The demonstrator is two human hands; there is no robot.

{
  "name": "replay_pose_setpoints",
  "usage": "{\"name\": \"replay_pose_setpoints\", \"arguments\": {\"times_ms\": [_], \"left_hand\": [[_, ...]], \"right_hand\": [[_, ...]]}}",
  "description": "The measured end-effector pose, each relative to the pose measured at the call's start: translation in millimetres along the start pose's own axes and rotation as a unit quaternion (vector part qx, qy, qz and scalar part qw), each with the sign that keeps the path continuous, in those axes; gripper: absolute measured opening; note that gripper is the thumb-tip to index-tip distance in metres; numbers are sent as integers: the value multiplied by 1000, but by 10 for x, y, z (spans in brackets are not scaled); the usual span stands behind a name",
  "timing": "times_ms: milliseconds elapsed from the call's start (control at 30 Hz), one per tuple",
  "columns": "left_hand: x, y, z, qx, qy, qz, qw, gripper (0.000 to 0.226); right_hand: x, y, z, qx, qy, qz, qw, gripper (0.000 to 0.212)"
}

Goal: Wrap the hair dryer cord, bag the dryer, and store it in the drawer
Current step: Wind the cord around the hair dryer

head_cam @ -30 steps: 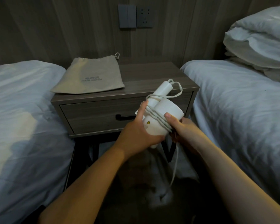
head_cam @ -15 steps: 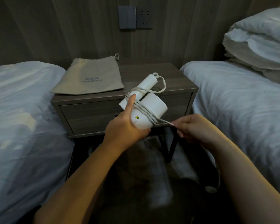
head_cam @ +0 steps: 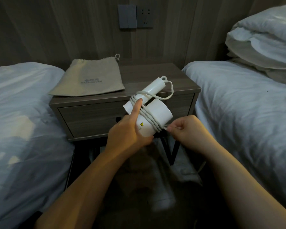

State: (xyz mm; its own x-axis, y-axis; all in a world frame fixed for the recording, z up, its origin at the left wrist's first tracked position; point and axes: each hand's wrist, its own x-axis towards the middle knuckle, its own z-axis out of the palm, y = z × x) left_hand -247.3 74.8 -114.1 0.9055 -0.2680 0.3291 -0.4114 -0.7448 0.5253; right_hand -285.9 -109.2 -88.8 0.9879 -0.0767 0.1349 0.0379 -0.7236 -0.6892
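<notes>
My left hand (head_cam: 127, 131) grips the white hair dryer (head_cam: 157, 111) in front of the nightstand, its forefinger stretched along the folded handle over the wound turns. The white cord (head_cam: 147, 116) runs several times around the dryer body. My right hand (head_cam: 186, 131) pinches the cord just right of the dryer's lower edge; the loose rest of the cord hangs down behind that hand toward the floor. A beige drawstring bag (head_cam: 89, 78) lies flat on the left of the nightstand top. The drawer (head_cam: 89, 118) is closed; its dark handle is mostly hidden by my left hand.
The wooden nightstand (head_cam: 177, 80) stands between two white beds, one at the left (head_cam: 20, 113) and one at the right (head_cam: 246, 104). Pillows (head_cam: 262, 38) are piled at the upper right. A switch and socket panel (head_cam: 135, 16) is on the wall above.
The dryer has shifted left and up. My right hand carried the cord under and around the body, moved out to the right, and now pinches it close beside the dryer.
</notes>
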Motion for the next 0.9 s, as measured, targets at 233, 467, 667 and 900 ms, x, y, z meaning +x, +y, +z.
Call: {"name": "replay_pose_setpoints", "arguments": {"times_ms": [233,467,667,900], "left_hand": [[50,-81,8,164,43,33,985,103],[45,-214,-5,223,13,53,973,101],[53,-220,1,209,-20,97,973,104],[70,-189,6,211,-85,148,963,104]], "right_hand": [[-27,-66,-39,-59,-80,0,995,14],[-66,-150,-327,-32,-158,-17,987,14],[-58,34,-450,225,-233,-39,945,25],[15,137,-507,371,-196,-18,907,31]]}}
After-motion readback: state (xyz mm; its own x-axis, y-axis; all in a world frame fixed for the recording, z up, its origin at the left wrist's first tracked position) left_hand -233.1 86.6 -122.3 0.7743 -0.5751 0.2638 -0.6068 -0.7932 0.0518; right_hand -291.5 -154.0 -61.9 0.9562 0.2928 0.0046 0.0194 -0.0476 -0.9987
